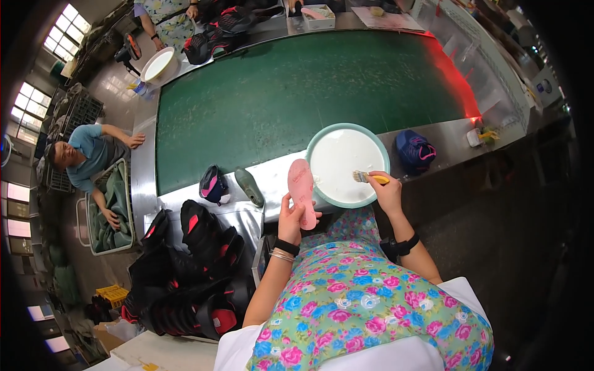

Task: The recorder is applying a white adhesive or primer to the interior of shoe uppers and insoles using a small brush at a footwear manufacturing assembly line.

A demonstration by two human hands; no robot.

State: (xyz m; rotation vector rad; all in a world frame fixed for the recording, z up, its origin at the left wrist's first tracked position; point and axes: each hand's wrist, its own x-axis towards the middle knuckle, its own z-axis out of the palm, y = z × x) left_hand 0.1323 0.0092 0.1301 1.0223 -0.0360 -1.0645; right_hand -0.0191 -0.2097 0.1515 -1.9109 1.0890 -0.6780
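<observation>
A pink insole (299, 185) stands tilted up in my left hand (293, 216), whose fingers close around its lower end. My right hand (387, 193) grips a paintbrush (365, 177) by its yellow handle. The bristles are over the white liquid in a round, teal-rimmed basin (316, 141); whether they touch the surface I cannot tell. To the left of the insole lies a dark green shoe last (249, 187), with a dark blue and pink shoe upper (213, 184) beside it. Another dark blue upper (415, 151) sits just right of the basin.
A green conveyor belt (278, 80) stretches beyond the metal ledge. Black and red shoe uppers (204, 272) are heaped at my left. A person in a blue shirt (88, 148) reaches into a crate of green lasts (111, 204). Across the belt, another person stands near a white-filled bowl (159, 65).
</observation>
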